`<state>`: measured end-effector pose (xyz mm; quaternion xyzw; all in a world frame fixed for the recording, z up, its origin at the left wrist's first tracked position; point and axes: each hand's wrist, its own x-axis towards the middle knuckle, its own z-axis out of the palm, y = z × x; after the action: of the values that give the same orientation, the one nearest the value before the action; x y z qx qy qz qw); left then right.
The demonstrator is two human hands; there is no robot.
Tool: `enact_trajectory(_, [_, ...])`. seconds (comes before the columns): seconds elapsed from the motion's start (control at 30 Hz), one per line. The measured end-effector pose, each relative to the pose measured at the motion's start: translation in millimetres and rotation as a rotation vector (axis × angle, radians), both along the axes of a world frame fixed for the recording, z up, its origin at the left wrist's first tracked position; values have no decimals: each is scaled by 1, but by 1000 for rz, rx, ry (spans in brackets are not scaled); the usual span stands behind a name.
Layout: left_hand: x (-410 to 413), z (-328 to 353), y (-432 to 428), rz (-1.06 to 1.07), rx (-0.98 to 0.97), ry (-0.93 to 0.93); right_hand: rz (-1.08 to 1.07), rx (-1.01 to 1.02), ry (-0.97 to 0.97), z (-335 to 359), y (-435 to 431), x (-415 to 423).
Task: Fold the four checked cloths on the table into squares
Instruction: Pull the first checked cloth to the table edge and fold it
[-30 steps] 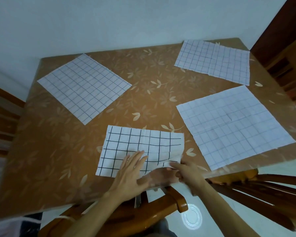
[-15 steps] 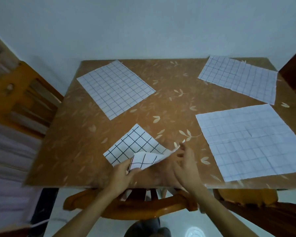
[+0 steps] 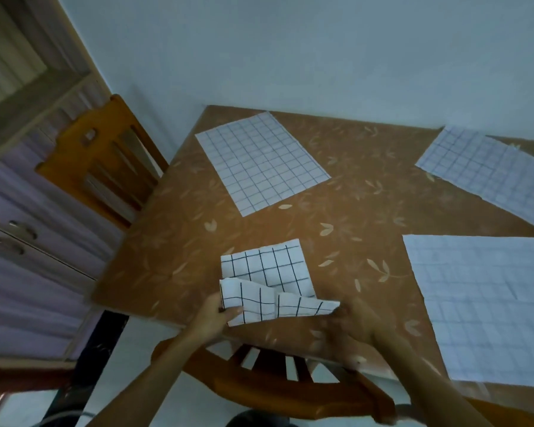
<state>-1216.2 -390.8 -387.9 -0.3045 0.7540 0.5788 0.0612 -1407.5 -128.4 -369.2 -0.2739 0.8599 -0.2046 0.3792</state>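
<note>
A bold-checked white cloth (image 3: 267,269) lies partly folded near the table's front edge. Its near edge is lifted off the table. My left hand (image 3: 218,315) pinches the lifted left corner. My right hand (image 3: 349,322), blurred, holds the lifted right corner. Three fine-checked cloths lie flat and unfolded: one at the back left (image 3: 261,161), one at the back right (image 3: 487,174), and a large one at the right (image 3: 487,303).
The brown leaf-patterned table (image 3: 361,211) stands against a pale wall. A wooden chair (image 3: 105,161) stands at the table's left side. Another wooden chair (image 3: 278,380) sits under my arms at the front edge. Cabinet drawers (image 3: 16,235) stand at far left.
The view has swung left. The bold-checked cloth went from a long rectangle to a smaller fold, and both hands now hold its near edge up by the corners.
</note>
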Motion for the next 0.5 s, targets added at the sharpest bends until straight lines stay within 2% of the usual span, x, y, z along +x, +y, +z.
enact_trajectory(0.13, [-4,-6,-21,51,14,-20,36,28,-17,-2,-26,-3])
enact_trajectory(0.3, [-15,-14,-36,140,28,-42,-85,-15,-46,-21,-50,-15])
enact_trajectory(0.4, [-15,-23,-45,181,65,-156,-137,0,-58,-33,-59,-20])
enact_trajectory(0.5, [-8,-31,-51,128,81,-237,-182,21,-70,-47,-63,-24])
